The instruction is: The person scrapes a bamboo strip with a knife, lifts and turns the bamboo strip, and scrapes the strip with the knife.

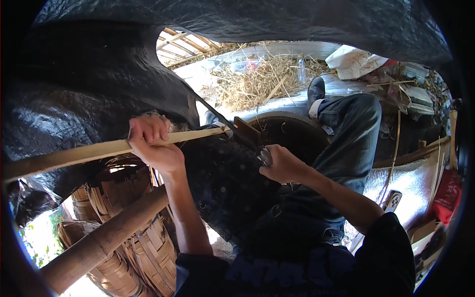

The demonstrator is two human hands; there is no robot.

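Observation:
My left hand (pixel 156 141) is closed around a long pale bamboo strip (pixel 94 151), which runs from the far left edge to the middle of the view. In my closed right hand (pixel 284 166) is the handle of a long dark-bladed knife (pixel 222 119). Its blade slants up and left, crossing the strip's right end. Beside that crossing is a flat brown piece (pixel 249 130); whether it is joined to the knife, I cannot tell. Dark cloth (pixel 225 173) covers my lap beneath the strip.
Black plastic sheeting (pixel 99 74) hangs at the left and overhead. A thick bamboo pole (pixel 106 237) crosses woven baskets (pixel 148 257) at lower left. A tyre (pixel 289 126) lies between my legs. Beyond are straw (pixel 257 81) and a plastic bottle (pixel 302 69). A phone (pixel 393 200) is at right.

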